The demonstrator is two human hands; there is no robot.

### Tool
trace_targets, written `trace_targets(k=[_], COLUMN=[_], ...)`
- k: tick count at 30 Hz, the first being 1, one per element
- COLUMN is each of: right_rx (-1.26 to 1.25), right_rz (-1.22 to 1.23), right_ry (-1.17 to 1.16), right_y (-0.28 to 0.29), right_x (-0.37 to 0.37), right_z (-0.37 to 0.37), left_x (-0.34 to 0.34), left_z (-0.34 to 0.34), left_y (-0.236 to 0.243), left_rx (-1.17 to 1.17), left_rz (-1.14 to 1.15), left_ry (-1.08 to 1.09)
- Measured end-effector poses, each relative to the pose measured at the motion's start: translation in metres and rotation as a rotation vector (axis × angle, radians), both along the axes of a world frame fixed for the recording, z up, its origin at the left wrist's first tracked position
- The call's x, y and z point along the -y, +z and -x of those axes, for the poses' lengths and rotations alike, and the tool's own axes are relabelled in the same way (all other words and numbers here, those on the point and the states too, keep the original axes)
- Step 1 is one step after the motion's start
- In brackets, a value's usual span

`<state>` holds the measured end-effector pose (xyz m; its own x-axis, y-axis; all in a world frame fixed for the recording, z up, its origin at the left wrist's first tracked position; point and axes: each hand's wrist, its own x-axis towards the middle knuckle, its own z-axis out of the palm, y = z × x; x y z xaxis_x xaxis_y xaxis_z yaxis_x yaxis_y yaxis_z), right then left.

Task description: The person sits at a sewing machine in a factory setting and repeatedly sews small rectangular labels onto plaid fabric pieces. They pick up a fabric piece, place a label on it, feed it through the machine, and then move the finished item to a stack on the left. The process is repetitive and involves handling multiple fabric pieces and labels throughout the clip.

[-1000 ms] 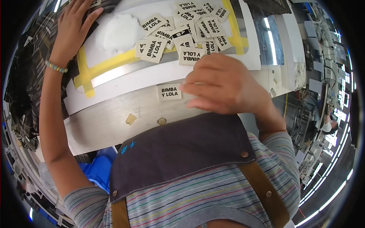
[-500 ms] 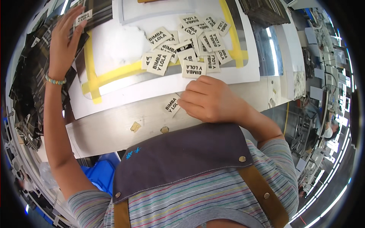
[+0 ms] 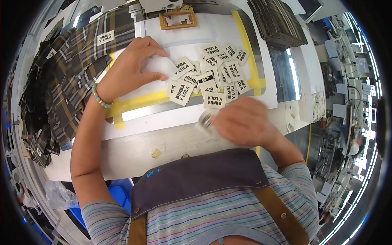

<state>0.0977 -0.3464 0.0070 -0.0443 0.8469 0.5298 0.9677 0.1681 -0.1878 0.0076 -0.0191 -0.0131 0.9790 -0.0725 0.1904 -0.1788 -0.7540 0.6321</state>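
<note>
A loose heap of off-white fabric labels with dark lettering [image 3: 214, 100] lies on the white sheet in front of me. Just left of the heap is my left hand [image 3: 130, 67], its thumb and fingers curved apart with nothing between them. My right hand [image 3: 243, 122] pinches one label [image 3: 205, 121] above the near edge of the table; both are blurred by motion. On the brown plaid fabric [image 3: 87, 51] at the left, a single label [image 3: 105, 38] lies flat.
Yellow tape [image 3: 143, 100] borders the white work area. An orange frame [image 3: 177, 21] sits under a machine at the far side. A stack of dark plaid pieces [image 3: 279, 22] stands far right. Below the table at left are a blue bin [image 3: 119, 195] and a clear plastic bag [image 3: 59, 194].
My left hand has come away from the label on the plaid fabric and moved right, toward the heap. The right hand still holds its label, slightly shifted. The whole view has tilted.
</note>
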Motion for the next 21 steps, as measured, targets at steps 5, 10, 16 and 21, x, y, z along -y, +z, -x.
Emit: trace_targets(k=[5,10,16,21], right_rx=[0.107,-0.123,-0.411,-0.860], right_rz=[0.263,0.204,0.287,0.308], right_ry=[-0.262,-0.184,-0.102,-0.168], right_y=[0.028,0.029,0.014,0.007], right_x=[-0.008,-0.053,-0.118,-0.137], right_z=[-0.054,-0.071,-0.075,-0.076], left_x=[0.003,0.006,0.006,0.003], left_z=[-0.001,-0.004,-0.006,-0.003], left_y=[0.001,-0.009,-0.008,-0.008], left_rx=[-0.050,0.102,0.265,0.100], left_rz=[0.149,0.129,0.146,0.357], left_ry=[0.074,0.085,0.122,0.308])
